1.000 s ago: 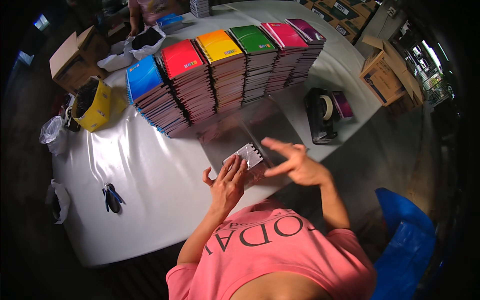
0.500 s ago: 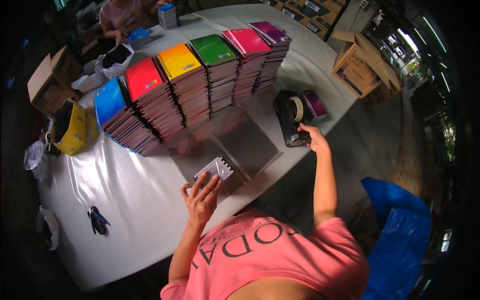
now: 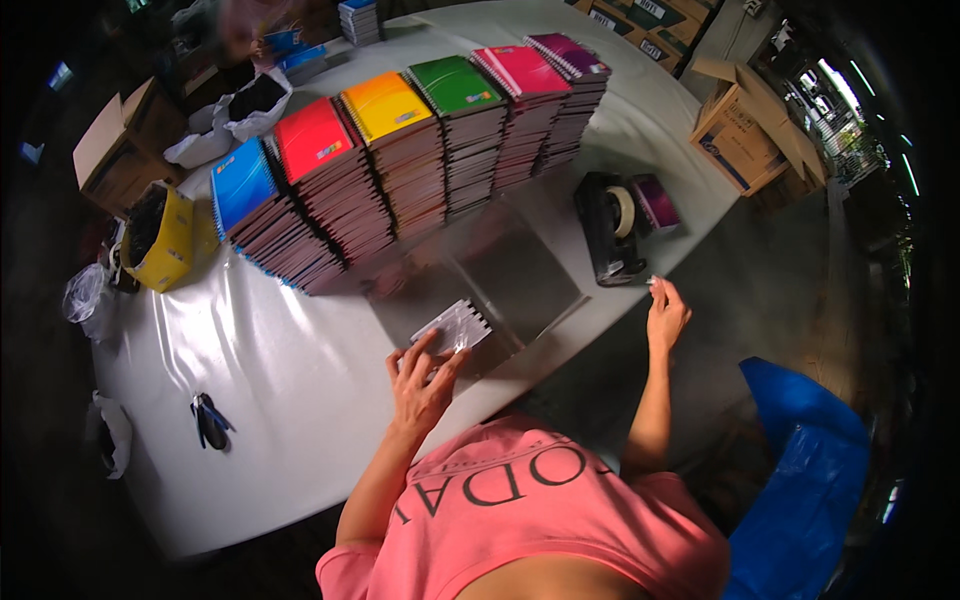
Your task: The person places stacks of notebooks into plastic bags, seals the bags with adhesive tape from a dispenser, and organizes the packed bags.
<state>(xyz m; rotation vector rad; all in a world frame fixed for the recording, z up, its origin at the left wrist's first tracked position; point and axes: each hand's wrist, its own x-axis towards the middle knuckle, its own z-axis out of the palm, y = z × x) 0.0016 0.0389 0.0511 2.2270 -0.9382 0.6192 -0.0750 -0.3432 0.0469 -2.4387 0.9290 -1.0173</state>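
Observation:
My left hand [image 3: 421, 389] holds down a small spiral notebook [image 3: 459, 327] with a pale, shiny cover and dark binding along one edge. Its fingertips press on the near side and cover part of it. Beneath the notebook lies a clear plastic sheet [image 3: 540, 295], spread flat with a fold line across it. My right hand [image 3: 667, 318] is raised past the table edge, thumb and fingers pinched on a small whitish piece of tape [image 3: 652, 281]. Just beyond that hand stands a black tape dispenser [image 3: 597, 235] with a roll of tape [image 3: 622, 212] in it.
Tall stacks of spiral notebooks [image 3: 403, 170] in several colours line the table [image 3: 300, 440] beyond the sheet. A purple notebook [image 3: 656, 204] lies beside the dispenser. Cutters [image 3: 209, 421], a yellow bag [image 3: 163, 240] and cardboard boxes [image 3: 745, 135] surround the work; another person [image 3: 255, 25] sits opposite.
My right hand has drawn back from the dispenser toward me, now with a piece of tape at its fingertips. My left hand stays on the small notebook. The whole view has shifted slightly.

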